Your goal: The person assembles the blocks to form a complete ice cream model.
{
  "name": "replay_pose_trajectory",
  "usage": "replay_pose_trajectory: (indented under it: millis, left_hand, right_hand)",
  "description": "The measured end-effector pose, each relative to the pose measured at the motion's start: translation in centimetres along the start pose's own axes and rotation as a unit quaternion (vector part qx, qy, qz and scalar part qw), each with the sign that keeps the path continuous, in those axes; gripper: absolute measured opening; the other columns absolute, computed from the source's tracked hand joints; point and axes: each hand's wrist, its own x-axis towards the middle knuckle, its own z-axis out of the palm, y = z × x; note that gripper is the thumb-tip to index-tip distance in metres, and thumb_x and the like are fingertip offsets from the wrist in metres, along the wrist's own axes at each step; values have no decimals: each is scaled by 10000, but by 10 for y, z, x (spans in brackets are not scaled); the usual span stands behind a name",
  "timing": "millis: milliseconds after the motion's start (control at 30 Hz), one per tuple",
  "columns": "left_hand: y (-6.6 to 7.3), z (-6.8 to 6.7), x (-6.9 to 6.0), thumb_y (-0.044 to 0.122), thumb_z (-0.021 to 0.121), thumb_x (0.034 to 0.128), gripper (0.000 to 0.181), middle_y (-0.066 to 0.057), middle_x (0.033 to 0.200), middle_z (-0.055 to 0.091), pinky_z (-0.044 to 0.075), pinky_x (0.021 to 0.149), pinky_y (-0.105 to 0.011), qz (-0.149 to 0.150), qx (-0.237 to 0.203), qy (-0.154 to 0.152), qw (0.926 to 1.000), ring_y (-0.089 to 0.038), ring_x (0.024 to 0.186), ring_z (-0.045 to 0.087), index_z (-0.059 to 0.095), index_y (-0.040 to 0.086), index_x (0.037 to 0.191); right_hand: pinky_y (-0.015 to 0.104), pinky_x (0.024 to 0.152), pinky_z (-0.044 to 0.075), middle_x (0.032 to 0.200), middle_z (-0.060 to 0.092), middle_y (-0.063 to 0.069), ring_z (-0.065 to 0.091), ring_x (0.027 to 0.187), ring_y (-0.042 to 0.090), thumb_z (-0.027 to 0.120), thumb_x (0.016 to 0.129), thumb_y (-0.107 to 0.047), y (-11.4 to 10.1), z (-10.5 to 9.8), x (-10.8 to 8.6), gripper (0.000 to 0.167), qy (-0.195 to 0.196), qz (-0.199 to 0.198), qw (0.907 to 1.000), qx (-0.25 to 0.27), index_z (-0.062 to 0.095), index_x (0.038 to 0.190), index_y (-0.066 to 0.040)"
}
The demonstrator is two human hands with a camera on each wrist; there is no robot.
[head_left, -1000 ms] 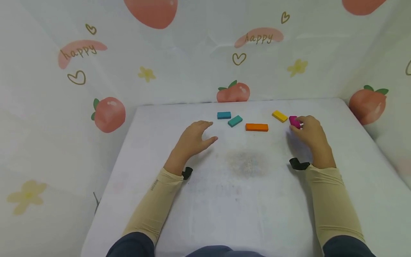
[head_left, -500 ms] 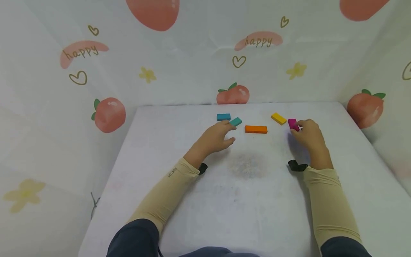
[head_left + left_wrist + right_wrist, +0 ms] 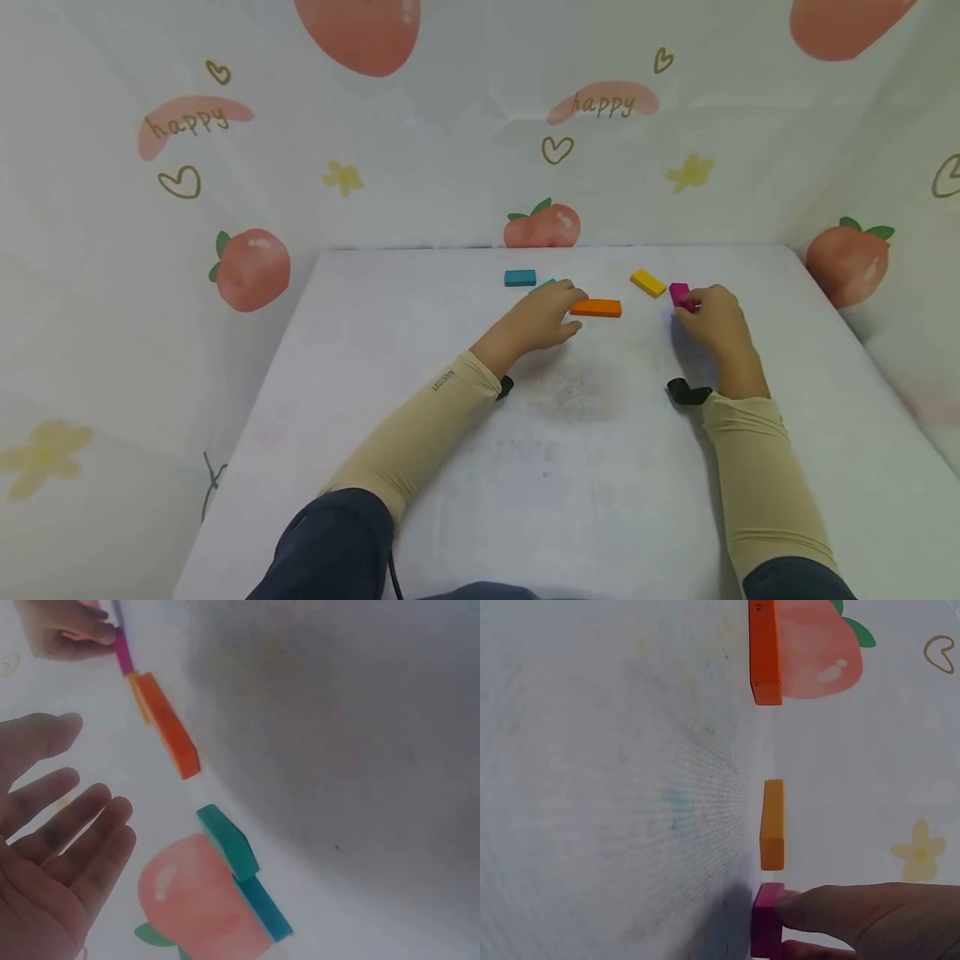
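My right hand (image 3: 722, 329) pinches a magenta block (image 3: 678, 292) at the right of the table. The right wrist view shows fingertips (image 3: 791, 904) against one side of this magenta block (image 3: 766, 921). My left hand (image 3: 536, 321) hovers with fingers spread and holds nothing, by the left end of an orange block (image 3: 600, 308). Behind that hand a green block (image 3: 543, 285) is partly hidden in the head view. From the left wrist, the open left palm (image 3: 37, 892) appears apart from the orange block (image 3: 169, 727) and the green block (image 3: 229, 841).
A blue block (image 3: 520, 277) lies at the back, left of the green one. Between the orange and magenta blocks lies a yellow block (image 3: 648, 283). A patterned curtain (image 3: 435, 167) stands behind the white table (image 3: 450, 525). Grey smudges mark its middle.
My left hand has moved right and slightly forward, past the green block to the orange block's left end. The right hand has stayed at the magenta block. The head view has tilted slightly.
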Motion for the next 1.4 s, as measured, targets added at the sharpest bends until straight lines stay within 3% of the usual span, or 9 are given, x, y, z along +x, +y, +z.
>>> replay_pose_trajectory:
  millis: [200, 400, 767, 967, 1133, 1400]
  left_hand:
    - [-5, 8, 18, 172, 670, 1038, 394, -87, 1309, 668, 510, 1066, -264, -12, 114, -55, 9999, -187, 1150, 651, 657, 51, 1413]
    - [-4, 14, 31, 124, 632, 1057, 345, -94, 1252, 676, 525, 1027, -275, 66, 305, -222, 9993, -199, 1084, 653, 678, 56, 1392]
    - [0, 14, 44, 163, 606, 1086, 345, -73, 1243, 671, 534, 1022, -295, -183, 629, -483, 9967, -202, 1058, 636, 652, 88, 1419]
    - [0, 16, 49, 164, 611, 1085, 289, -57, 1198, 674, 519, 1013, -284, -284, 597, -537, 9964, -203, 1051, 609, 693, 87, 1351]
    - [-1, 19, 53, 160, 596, 1093, 251, -50, 1165, 669, 519, 997, -277, -340, 742, -491, 9955, -202, 1032, 597, 705, 88, 1307]
    - [-3, 21, 58, 124, 595, 1087, 196, -47, 1122, 699, 516, 1020, -277, -455, 525, -539, 9961, -203, 1021, 610, 716, 69, 1231]
  right_hand:
    - [679, 1036, 462, 1226, 594, 381, 519, 1090, 484, 622, 1021, -105, -2, 3, 2, 347, 235, -158, 9996, 12, 678, 1236, 161]
    - [658, 1023, 492, 1220, 624, 387, 535, 1069, 477, 617, 1023, -95, -6, 2, 3, 342, 175, -76, 9998, 23, 678, 1228, 172]
    - [663, 1058, 489, 1258, 621, 380, 545, 1099, 483, 631, 1034, -120, -11, -3, 5, 362, -3, 115, 9999, 37, 675, 1258, 161]
    - [635, 1009, 513, 1241, 640, 353, 546, 1064, 454, 638, 1029, -137, -11, -4, 6, 354, 12, 179, 9998, 13, 694, 1254, 130]
    - [652, 1041, 493, 1264, 630, 357, 544, 1109, 477, 634, 1029, -140, -9, -4, 7, 350, 13, 203, 9998, -13, 696, 1255, 121]
    - [659, 1046, 495, 1272, 619, 378, 546, 1099, 481, 629, 1031, -133, -6, -4, 5, 367, -25, 245, 9997, 4, 681, 1262, 147]
